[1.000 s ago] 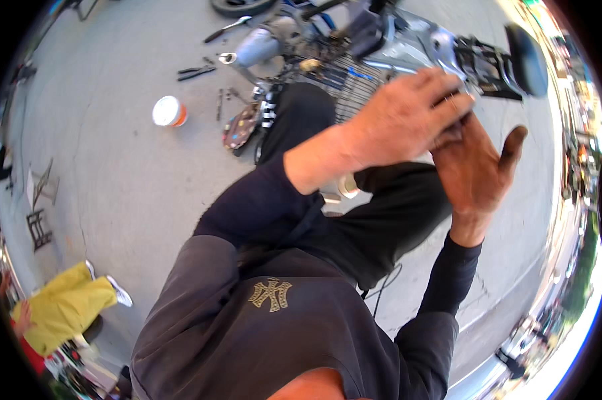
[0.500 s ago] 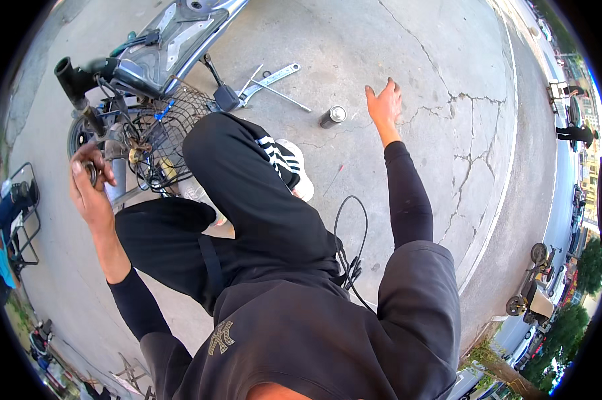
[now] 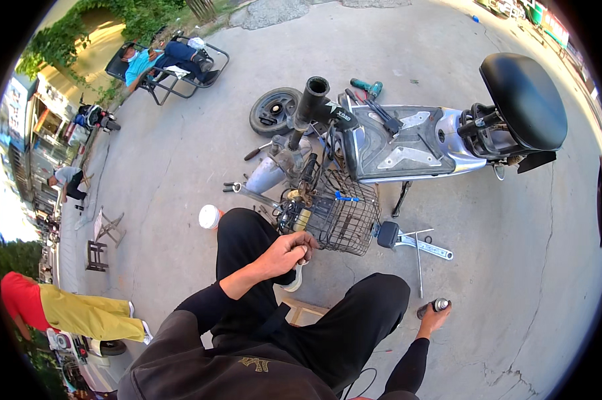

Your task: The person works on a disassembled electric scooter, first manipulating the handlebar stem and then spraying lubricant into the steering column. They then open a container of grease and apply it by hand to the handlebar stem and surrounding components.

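The right hand (image 3: 437, 320) is closed around a spray can (image 3: 441, 305) with a pale metallic top, located at the person's right, just beyond the right knee (image 3: 384, 290) and close to the ground; whether the can's base touches the ground cannot be determined. The left hand (image 3: 281, 257) is curled narrow, fingertips drawn together, above the gap between the knees and on the near side of the wire basket (image 3: 351, 223) — whether a small part sits inside its grip cannot be determined. A scooter (image 3: 408, 148) occupies the area ahead, its black seat (image 3: 524, 100) to the right and its bare steering tube (image 3: 312, 100) projecting to the left. The basket, with a blue item (image 3: 346, 197) across it, adjoins the front assembly. A wheel (image 3: 276, 112) lies beside the tube. A teal power tool (image 3: 368, 88) rests on the far side of the footboard. An adjustable wrench (image 3: 431, 250) lies between the basket and the can; a thin rod (image 3: 419, 270) crosses it, and a black block (image 3: 388, 234) adjoins its left end. A white-and-orange tub (image 3: 210, 217) stands left of the left knee (image 3: 244, 230).
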The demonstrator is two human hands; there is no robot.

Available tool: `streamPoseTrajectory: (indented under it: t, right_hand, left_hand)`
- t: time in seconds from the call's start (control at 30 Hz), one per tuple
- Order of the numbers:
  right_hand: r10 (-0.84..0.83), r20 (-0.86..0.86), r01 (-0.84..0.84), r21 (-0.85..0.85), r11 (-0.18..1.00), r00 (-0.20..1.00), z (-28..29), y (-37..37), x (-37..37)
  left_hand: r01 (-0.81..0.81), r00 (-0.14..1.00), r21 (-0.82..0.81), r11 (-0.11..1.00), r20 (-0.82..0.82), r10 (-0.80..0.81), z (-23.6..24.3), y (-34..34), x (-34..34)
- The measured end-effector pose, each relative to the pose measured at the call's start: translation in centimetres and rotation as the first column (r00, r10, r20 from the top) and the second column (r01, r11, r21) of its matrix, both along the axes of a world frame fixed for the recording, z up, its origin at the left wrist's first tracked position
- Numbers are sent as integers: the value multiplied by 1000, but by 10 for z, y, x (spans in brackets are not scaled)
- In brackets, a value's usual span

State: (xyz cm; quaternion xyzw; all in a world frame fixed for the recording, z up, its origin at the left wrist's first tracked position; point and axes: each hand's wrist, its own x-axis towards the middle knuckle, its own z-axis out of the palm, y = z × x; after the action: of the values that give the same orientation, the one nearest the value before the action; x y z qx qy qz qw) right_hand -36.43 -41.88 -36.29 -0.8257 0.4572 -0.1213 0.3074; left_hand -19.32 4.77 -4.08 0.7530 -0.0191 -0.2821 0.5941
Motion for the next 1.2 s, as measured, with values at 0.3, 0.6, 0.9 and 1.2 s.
streamPoseTrajectory:
  t: [0.3, 0.6, 0.9, 1.2]
  right_hand:
    - [763, 466, -806, -159, 570, 448, 408, 74, 152]
    - [383, 916, -978, 39, 205, 116, 479, 200, 166]
    - [151, 988, -997, -43, 71, -32, 464, 227, 180]
    - [-24, 999, -989, -44, 143, -48, 458, 223, 226]
  left_hand:
    - [112, 633, 289, 951, 717, -292, 61, -96, 11]
    - [9, 758, 177, 984, 641, -122, 116, -45, -31]
    - [-400, 342, 192, 896, 939, -49, 113, -28, -24]
    - [-558, -90, 70, 827, 985, -144, 104, -26, 26]
